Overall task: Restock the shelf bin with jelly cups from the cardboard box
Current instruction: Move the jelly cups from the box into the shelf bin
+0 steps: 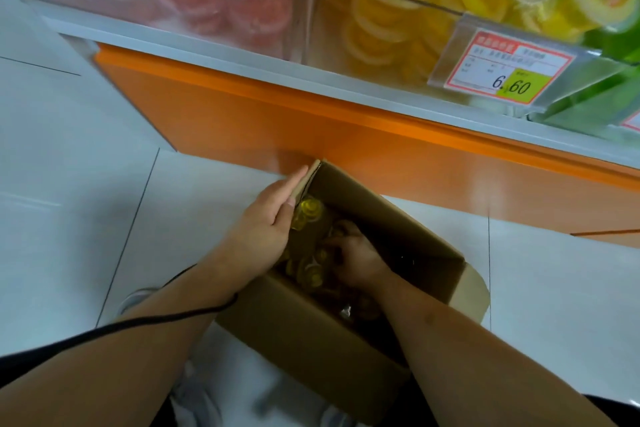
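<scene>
Right hand fingertips buried among jelly cups.

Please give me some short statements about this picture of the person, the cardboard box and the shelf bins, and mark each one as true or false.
1. The brown cardboard box stands on the white tiled floor. True.
2. The right hand is outside the box. False: it reaches inside, among the yellow jelly cups.
3. The left hand rests at the box's rim with straight fingers. True.
4. The clear shelf bin with yellow cups carries a price tag reading 9.90. False: it reads 6.60.
</scene>
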The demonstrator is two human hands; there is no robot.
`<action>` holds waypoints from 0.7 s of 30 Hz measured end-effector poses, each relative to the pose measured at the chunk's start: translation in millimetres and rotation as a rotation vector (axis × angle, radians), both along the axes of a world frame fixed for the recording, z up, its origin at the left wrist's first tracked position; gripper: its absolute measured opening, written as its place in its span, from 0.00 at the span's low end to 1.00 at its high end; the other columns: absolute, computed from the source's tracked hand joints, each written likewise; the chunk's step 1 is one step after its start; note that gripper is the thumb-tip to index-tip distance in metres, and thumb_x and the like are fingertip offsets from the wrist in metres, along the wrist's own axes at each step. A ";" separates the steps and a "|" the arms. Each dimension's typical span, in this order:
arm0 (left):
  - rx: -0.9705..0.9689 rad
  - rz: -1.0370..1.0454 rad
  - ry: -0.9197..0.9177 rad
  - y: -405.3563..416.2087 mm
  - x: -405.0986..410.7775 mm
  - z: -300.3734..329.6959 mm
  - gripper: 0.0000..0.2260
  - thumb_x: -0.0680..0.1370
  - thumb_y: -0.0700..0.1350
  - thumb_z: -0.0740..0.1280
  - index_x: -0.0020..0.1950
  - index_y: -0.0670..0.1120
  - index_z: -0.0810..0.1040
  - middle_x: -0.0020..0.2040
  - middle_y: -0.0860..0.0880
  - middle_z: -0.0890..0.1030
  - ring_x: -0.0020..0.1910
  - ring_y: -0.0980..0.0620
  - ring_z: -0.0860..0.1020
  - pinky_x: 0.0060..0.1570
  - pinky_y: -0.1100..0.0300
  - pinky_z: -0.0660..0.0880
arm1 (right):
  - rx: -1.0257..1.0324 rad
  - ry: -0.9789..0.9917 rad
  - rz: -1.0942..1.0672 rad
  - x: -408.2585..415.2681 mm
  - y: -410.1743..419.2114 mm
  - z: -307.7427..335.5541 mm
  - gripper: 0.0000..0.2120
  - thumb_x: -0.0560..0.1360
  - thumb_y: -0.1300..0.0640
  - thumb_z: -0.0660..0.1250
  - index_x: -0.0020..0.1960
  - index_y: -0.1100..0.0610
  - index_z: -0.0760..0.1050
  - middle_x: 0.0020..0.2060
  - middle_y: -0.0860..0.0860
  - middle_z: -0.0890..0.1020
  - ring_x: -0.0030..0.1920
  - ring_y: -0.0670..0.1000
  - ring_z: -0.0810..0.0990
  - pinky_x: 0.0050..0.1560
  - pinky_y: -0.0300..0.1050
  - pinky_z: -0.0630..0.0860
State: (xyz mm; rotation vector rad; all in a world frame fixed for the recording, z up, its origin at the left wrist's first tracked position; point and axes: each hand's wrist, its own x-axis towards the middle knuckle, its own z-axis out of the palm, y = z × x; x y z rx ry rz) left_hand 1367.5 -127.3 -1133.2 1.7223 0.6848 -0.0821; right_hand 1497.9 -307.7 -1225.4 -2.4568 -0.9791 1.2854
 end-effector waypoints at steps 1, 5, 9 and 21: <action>-0.005 0.003 0.001 0.2 -0.4 0.4 0.23 0.88 0.49 0.54 0.78 0.73 0.59 0.73 0.71 0.64 0.72 0.68 0.63 0.73 0.62 0.61 | 0.005 -0.003 -0.009 -0.9 -0.6 0.7 0.18 0.78 0.56 0.71 0.67 0.45 0.81 0.78 0.48 0.61 0.75 0.55 0.68 0.76 0.47 0.67; -0.001 -0.018 0.019 0.6 -0.4 4.9 0.22 0.88 0.51 0.53 0.78 0.75 0.57 0.73 0.71 0.63 0.72 0.66 0.62 0.71 0.61 0.60 | 0.036 -0.025 -0.096 2.2 -6.5 9.2 0.18 0.79 0.57 0.71 0.67 0.44 0.81 0.75 0.45 0.69 0.73 0.52 0.71 0.74 0.45 0.69; 0.019 -0.036 0.070 2.8 0.1 11.7 0.22 0.88 0.52 0.54 0.79 0.73 0.57 0.77 0.65 0.63 0.74 0.62 0.62 0.71 0.59 0.62 | 0.078 -0.083 -0.056 6.4 -2.5 42.9 0.21 0.77 0.57 0.73 0.68 0.44 0.81 0.77 0.46 0.68 0.76 0.51 0.69 0.78 0.47 0.67; -0.170 0.075 0.183 19.7 -0.1 171.0 0.16 0.85 0.56 0.63 0.60 0.46 0.82 0.52 0.47 0.85 0.50 0.48 0.84 0.53 0.49 0.83 | 0.560 -0.220 0.075 -7.1 4.7 273.8 0.28 0.71 0.57 0.80 0.67 0.39 0.80 0.72 0.39 0.71 0.51 0.37 0.77 0.56 0.38 0.79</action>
